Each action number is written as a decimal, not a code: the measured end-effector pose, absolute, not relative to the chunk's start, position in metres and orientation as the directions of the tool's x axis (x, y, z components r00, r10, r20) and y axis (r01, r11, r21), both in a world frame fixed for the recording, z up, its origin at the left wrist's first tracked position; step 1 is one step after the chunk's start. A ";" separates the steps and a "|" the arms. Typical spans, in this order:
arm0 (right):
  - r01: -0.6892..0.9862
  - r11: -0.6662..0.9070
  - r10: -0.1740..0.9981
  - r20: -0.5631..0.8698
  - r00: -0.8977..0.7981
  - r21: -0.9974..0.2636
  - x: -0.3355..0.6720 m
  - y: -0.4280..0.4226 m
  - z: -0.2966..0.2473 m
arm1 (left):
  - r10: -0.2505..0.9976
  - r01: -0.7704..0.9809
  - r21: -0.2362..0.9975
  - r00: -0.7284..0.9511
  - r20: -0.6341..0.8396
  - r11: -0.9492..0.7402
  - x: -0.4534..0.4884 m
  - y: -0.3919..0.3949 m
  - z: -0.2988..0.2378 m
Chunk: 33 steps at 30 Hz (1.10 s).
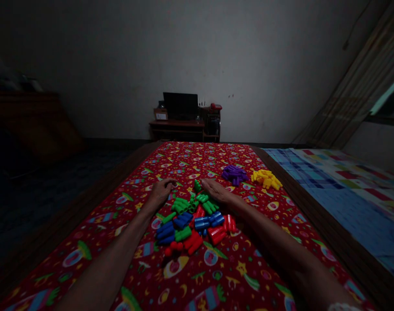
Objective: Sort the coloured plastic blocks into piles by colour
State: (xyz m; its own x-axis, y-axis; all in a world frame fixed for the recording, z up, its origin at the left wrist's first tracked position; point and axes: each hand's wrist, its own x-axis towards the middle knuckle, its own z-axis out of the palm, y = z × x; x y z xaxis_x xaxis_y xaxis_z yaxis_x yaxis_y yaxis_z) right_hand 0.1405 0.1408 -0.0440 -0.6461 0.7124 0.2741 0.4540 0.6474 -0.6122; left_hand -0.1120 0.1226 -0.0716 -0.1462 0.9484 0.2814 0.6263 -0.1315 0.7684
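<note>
A mixed heap of green, blue and red plastic pegs [192, 222] lies on a red patterned cloth [216, 276]. My left hand [161, 193] rests on the cloth at the heap's far left, fingers curled in, and what is under them is hidden. Just beyond the heap's far right edge, my right hand [218, 191] lies flat with its fingers stretched towards a green peg [197, 185]. Two sorted piles sit farther right: purple pegs [234, 174] and yellow pegs [266, 179].
The cloth covers a low wooden-edged platform [316, 207]. A blue checked mattress [345, 190] lies to the right, under a curtain [361, 86]. A small desk with a dark screen [180, 116] stands against the far wall. The room is dim; dark floor on the left.
</note>
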 end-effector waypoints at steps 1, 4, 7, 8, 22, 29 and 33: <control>0.411 0.628 0.697 0.242 -0.675 -0.661 0.136 0.139 -0.043 | 0.949 0.633 0.763 -0.143 0.280 -0.130 -0.112 0.123 -0.071; 0.286 0.582 0.645 0.218 -0.733 -0.761 0.132 0.131 -0.038 | 0.947 0.666 0.722 -0.073 0.314 -0.188 -0.107 0.123 -0.068; 0.264 0.545 0.703 0.263 -0.660 -0.796 0.147 0.126 -0.036 | 0.952 0.655 0.697 0.126 0.279 -0.291 -0.092 0.123 -0.065; 0.283 0.532 0.743 0.279 -0.609 -0.798 0.156 0.125 -0.035 | 0.948 0.644 0.696 0.213 0.237 -0.318 -0.085 0.122 -0.063; 0.526 0.679 0.710 0.278 -0.646 -0.512 0.245 0.037 -0.055 | 0.689 0.698 0.121 0.637 0.346 -0.706 -0.013 0.012 -0.016; 0.524 0.745 0.667 0.473 -0.575 -0.413 0.229 0.025 -0.075 | 0.660 0.702 -0.076 0.697 0.278 -0.709 -0.005 -0.038 -0.044; 0.499 0.726 0.688 0.500 -0.526 -0.473 0.232 0.023 -0.073 | 0.747 0.800 -0.069 0.584 0.318 -0.596 -0.025 -0.020 -0.046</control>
